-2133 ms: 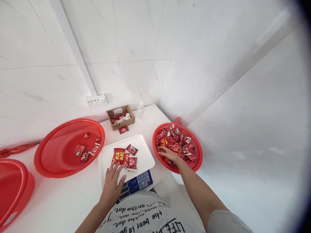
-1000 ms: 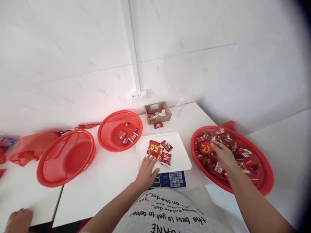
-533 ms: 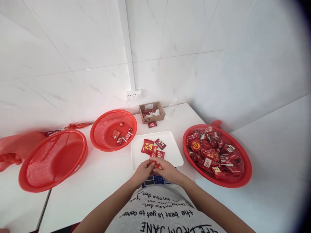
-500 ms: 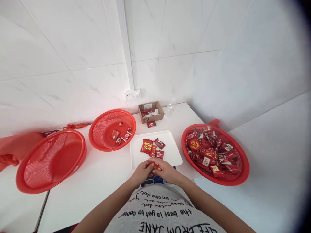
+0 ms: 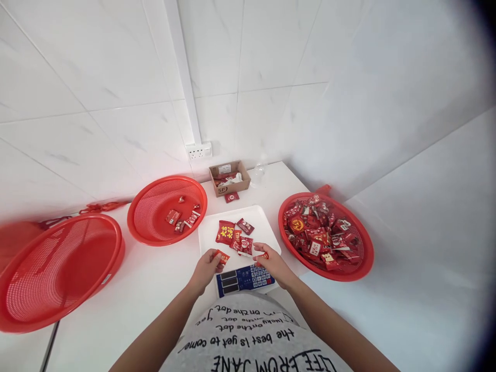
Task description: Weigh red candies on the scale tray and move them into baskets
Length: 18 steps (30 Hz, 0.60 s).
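Just over the near left part of a white scale tray (image 5: 209,219), my left hand (image 5: 206,268) pinches a small red candy packet (image 5: 222,257). My right hand (image 5: 273,262) is closed on another small red packet (image 5: 264,256), partly covered by the fingers, over the tray's near right side. Between and beyond the hands lie several red packets on the tray: a larger one with yellow characters (image 5: 225,232), a dark red one (image 5: 245,226), and a red and white one (image 5: 245,245). The scale's blue keypad panel (image 5: 245,278) shows below the hands.
A red basket (image 5: 364,268) heaped with packets stands to the right. On the left are a red basket (image 5: 149,206) with a few packets and another red basket (image 5: 116,232). A small cardboard box (image 5: 232,187) sits behind the tray, with a packet (image 5: 232,197) before it.
My hands, together around red packets before, have drawn apart to left and right, each with a small packet. The keypad panel has come into fuller view. The camera view has shifted.
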Each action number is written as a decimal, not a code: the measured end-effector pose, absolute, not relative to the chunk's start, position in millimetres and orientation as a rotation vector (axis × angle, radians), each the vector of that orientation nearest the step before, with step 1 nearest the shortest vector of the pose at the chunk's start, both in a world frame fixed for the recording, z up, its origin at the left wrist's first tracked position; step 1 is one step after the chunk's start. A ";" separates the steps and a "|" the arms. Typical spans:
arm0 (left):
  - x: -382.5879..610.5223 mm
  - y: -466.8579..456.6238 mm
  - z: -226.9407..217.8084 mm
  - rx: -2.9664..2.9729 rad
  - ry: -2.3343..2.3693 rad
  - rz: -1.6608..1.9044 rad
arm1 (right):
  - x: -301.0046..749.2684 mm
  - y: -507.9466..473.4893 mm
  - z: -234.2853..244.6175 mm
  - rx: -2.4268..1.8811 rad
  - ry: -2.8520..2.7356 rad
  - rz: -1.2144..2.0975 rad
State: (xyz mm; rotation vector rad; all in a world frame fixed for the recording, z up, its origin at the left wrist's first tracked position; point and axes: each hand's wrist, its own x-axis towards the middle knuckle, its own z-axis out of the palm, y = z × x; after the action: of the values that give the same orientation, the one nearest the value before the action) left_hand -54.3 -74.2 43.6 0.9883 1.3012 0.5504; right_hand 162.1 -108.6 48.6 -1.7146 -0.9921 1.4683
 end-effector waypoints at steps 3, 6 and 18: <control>-54.0 -71.1 40.7 0.965 1.303 0.557 | 165.8 -108.2 43.9 -1.698 -1.017 1.428; -49.2 -68.3 40.8 0.963 1.280 0.558 | 164.3 -106.7 45.3 -1.679 -1.010 1.397; -54.3 -89.8 43.8 0.933 1.249 0.482 | 148.8 -86.8 57.9 -1.542 -0.931 1.419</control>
State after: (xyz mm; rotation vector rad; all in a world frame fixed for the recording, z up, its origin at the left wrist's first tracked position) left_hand -54.3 -89.8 43.8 0.9329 1.2487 0.4821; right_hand 148.8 -86.8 57.9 -1.5423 -0.9309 1.4187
